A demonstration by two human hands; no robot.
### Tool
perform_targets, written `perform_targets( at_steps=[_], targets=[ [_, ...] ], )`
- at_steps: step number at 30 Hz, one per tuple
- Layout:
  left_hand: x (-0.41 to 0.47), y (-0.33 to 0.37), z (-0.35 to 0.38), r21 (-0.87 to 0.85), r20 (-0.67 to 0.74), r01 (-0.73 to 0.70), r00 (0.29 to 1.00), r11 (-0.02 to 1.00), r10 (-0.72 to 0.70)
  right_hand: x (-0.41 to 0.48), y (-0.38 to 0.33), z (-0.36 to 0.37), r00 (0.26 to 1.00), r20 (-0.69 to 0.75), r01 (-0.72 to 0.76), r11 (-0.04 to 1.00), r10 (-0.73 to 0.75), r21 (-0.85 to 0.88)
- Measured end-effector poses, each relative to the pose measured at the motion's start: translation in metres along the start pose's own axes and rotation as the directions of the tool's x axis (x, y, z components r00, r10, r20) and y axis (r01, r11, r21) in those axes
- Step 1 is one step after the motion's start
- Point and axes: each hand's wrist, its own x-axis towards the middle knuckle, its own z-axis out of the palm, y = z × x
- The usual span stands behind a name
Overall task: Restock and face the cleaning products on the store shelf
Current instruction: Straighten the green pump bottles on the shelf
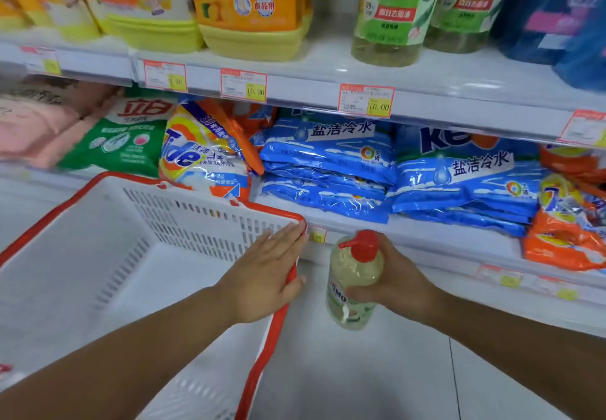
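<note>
My right hand (398, 283) grips a clear bottle of pale yellow liquid (352, 280) with a red pump top, held upright in front of the lower shelf edge. My left hand (265, 272) lies flat, fingers together, on the red rim at the right corner of a white plastic basket (98, 255), which looks empty inside. On the upper shelf (426, 71) stand orange and yellow detergent jugs (249, 6) and two green-labelled bottles (393, 9).
The lower shelf holds stacked blue detergent bags (328, 163), a Tide bag (203, 157), a green bag (121, 137), pink packs (36, 127) and orange bags (564, 236). Dark blue packs (564, 12) stand top right. Price tags (366, 100) line the shelf edges. Pale floor tiles lie below.
</note>
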Motion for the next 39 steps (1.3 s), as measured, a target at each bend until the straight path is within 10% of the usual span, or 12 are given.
perform_targets(
  at_steps=[12,18,23,27,29,34,39],
  targets=[
    [0.004,-0.003,-0.004,0.024,-0.003,-0.012,1.0,1.0,0.012,-0.003,0.056,0.046,0.994,0.113,-0.016,0.996,0.006,0.085],
    [0.043,0.011,-0.048,0.007,-0.354,-0.096,0.931,0.995,0.092,0.017,0.012,-0.013,0.9,0.372,-0.068,0.917,0.226,-0.392],
    [0.09,0.037,-0.126,0.072,-0.739,-0.136,0.658,0.988,0.144,0.012,-0.095,-0.084,0.966,-0.075,0.228,0.953,-0.247,-0.2],
    [0.122,0.041,-0.166,0.056,-0.775,-0.015,0.63,0.998,0.053,0.01,-0.175,-0.122,0.633,-0.602,0.528,0.84,-0.487,-0.125],
    [0.135,0.039,-0.172,0.051,-0.717,0.034,0.697,0.998,0.012,0.029,-0.204,-0.137,0.531,-0.654,0.523,0.816,-0.539,-0.248],
    [0.151,0.02,-0.158,0.113,-0.654,0.082,0.756,0.99,0.012,0.099,-0.239,-0.165,0.717,-0.613,0.307,0.94,-0.332,-0.149],
    [0.159,0.014,-0.152,0.097,-0.667,0.069,0.745,0.993,0.014,0.13,-0.256,-0.171,0.73,-0.607,0.343,0.936,-0.315,-0.073]
  ],
)
